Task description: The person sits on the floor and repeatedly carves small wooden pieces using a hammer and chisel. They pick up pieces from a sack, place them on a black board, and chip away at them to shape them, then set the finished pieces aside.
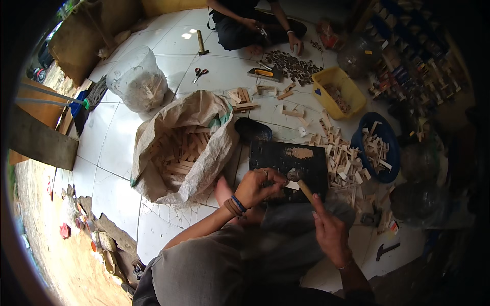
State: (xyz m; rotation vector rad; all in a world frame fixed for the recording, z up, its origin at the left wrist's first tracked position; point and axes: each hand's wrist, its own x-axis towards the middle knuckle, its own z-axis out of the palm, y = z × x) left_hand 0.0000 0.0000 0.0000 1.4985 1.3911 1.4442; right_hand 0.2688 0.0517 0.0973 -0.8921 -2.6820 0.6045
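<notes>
My left hand (259, 187) pinches a small pale wood piece (292, 185) above a dark board (263, 153) in front of my lap. My right hand (332, 232) is closed around the lower part of a tan wooden handle (306, 192), with the index finger stretched along it. The handle's upper end comes close to the wood piece; what sits at that end is blurred, so the tool's kind does not show. A patch of light wood dust (299, 152) lies on the far part of the board.
To the left stands an open woven sack (148, 176) of wood strips. Small wooden pieces (341, 162) are heaped right of the board, beside a blue basin (363, 171) and a yellow tub (326, 109). A hammer (387, 250) lies at lower right. Another person (250, 23) sits opposite.
</notes>
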